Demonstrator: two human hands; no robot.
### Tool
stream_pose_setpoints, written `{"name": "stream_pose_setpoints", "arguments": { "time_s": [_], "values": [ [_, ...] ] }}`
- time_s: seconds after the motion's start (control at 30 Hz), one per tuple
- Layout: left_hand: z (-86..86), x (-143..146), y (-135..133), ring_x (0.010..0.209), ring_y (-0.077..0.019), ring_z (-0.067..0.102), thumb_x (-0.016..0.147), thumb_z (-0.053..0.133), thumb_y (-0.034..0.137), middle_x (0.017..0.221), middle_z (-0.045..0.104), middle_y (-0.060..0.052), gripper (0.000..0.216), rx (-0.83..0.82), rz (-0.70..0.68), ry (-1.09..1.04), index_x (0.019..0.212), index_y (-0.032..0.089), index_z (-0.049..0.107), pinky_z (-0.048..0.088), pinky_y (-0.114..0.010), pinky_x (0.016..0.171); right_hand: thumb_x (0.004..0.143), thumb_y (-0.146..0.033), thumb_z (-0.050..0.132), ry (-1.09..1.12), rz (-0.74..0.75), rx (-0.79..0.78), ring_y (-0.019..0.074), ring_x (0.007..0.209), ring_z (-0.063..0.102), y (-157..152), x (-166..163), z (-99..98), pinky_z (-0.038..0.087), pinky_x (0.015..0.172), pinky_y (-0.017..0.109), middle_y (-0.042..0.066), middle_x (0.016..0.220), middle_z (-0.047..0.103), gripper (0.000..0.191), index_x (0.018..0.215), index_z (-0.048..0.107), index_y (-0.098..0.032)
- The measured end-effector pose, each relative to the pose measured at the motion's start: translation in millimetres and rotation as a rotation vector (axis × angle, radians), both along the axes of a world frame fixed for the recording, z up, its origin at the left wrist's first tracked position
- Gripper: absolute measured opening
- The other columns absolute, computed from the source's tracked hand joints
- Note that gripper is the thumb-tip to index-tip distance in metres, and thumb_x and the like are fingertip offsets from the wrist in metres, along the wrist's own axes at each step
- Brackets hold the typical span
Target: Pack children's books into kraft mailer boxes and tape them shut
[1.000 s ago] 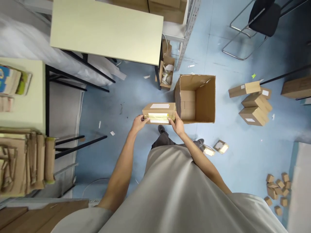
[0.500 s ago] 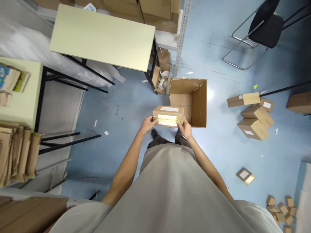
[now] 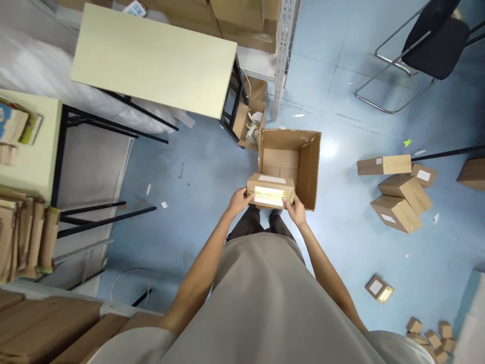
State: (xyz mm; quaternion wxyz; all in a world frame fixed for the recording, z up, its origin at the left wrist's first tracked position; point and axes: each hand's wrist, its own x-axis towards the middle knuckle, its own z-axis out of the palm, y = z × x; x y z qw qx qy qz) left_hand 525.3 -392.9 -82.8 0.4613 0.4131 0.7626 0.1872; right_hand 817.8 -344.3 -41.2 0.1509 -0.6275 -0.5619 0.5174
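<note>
Both hands hold a small taped cardboard box [image 3: 270, 192] with white labels on its top and near side. My left hand [image 3: 239, 200] grips its left end, thumb on the near face. At the right end my right hand [image 3: 296, 209] is closed on it in the same way. The box is held in front of my body, over the near left part of a large open carton [image 3: 309, 169] on the floor. The part of the carton's inside that shows has bare cardboard walls and bottom; the held box hides its near left corner.
A pale table [image 3: 155, 60] stands ahead to the left, with a small carton of scraps [image 3: 252, 126] by its leg. Taped boxes [image 3: 397, 205] sit on the floor at right, near a black chair [image 3: 432, 48]. Shelving with cartons [image 3: 49, 328] is at lower left.
The held box has shifted a little to the right relative to the open carton. My view has moved slightly, and both hands keep their hold.
</note>
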Motion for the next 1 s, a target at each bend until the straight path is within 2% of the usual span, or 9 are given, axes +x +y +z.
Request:
{"name": "stream_pose_setpoints", "arguments": {
  "time_s": [0.3, 0.53, 0.77, 0.87, 1.0],
  "values": [
    [-3.0, -69, 20, 0.104, -0.0278, 0.074, 0.092, 0.075, 0.038, 0.115, 0.076, -0.011, 0.024, 0.001, -0.069, -0.038, 0.108, 0.02, 0.077, 0.058, -0.04, 0.101, 0.1, -0.068, 0.065, 0.016, -0.093, -0.043, 0.037, 0.117, 0.078, -2, -72, 25.4, 0.062, 0.105, 0.048, 0.013, 0.13, 0.083, 0.071, 0.15, 0.067, -0.018],
    [-7.3, -111, 28, 0.102, -0.026, 0.074, 0.091, 0.075, 0.037, 0.115, 0.076, -0.009, 0.021, 0.007, -0.049, -0.096, 0.105, 0.021, 0.075, 0.058, -0.039, 0.099, 0.101, -0.068, 0.061, -0.041, -0.074, -0.026, 0.0347, 0.112, 0.077, 4, -117, 27.8, 0.061, 0.104, 0.047, 0.012, 0.131, 0.082, 0.069, 0.151, 0.066, -0.021],
    [-7.0, -117, 54, 0.105, -0.0272, 0.073, 0.092, 0.075, 0.036, 0.112, 0.076, -0.009, 0.021, 0.01, -0.081, -0.052, 0.107, 0.02, 0.076, 0.058, -0.039, 0.1, 0.1, -0.067, 0.06, -0.138, -0.057, -0.026, 0.0331, 0.097, 0.077, 28, -120, 18.4, 0.062, 0.093, 0.045, 0.012, 0.121, 0.084, 0.068, 0.149, 0.067, -0.021],
    [-0.3, -111, 77, 0.105, -0.0285, 0.073, 0.093, 0.076, 0.035, 0.11, 0.075, -0.01, 0.02, 0.001, -0.132, -0.008, 0.106, 0.02, 0.076, 0.057, -0.039, 0.1, 0.099, -0.068, 0.06, -0.112, -0.08, -0.018, 0.0338, 0.101, 0.077, 43, -113, 10.4, 0.062, 0.095, 0.045, 0.013, 0.121, 0.084, 0.067, 0.144, 0.07, -0.019],
    [10.9, -100, 122, 0.104, -0.0303, 0.073, 0.096, 0.074, 0.036, 0.116, 0.074, -0.013, 0.024, 0.007, -0.191, 0.04, 0.112, 0.019, 0.077, 0.057, -0.041, 0.099, 0.095, -0.072, 0.06, -0.077, -0.158, -0.02, 0.0341, 0.103, 0.077, 76, -101, -6.6, 0.061, 0.099, 0.048, 0.015, 0.118, 0.084, 0.067, 0.127, 0.076, -0.016]
  ]
}}
